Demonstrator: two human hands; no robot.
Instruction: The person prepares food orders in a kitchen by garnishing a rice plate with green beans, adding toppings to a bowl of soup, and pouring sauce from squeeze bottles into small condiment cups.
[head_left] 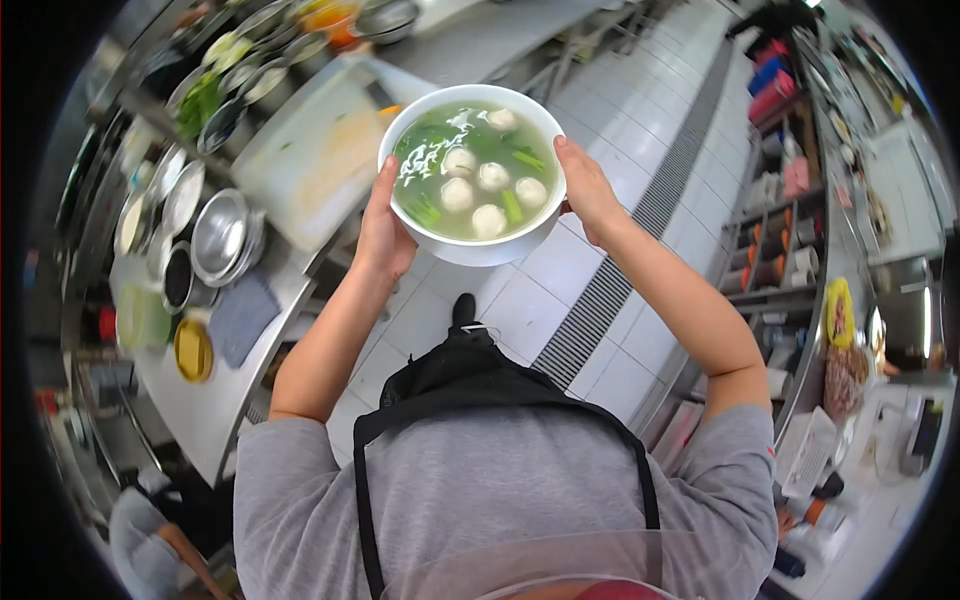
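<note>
A large white bowl (480,250) is held out in front of me, roughly level, above the tiled floor. Inside it is a clear greenish soup (440,165) with several pale round balls (492,177) and pieces of green leaf and stem (512,206). My left hand (385,225) grips the bowl's left side, thumb up along the rim. On the opposite side my right hand (590,190) grips it in the same way. The bowl hides most of the fingers of both hands.
To the left, a steel counter (215,410) carries a cutting board (310,150), metal bowls (222,235), a folded blue-grey cloth (243,318) and a yellow container (193,350). A drain grate (600,315) crosses the floor. Shelves (770,240) line the right. People stand at lower left (150,535) and far upper right (775,22).
</note>
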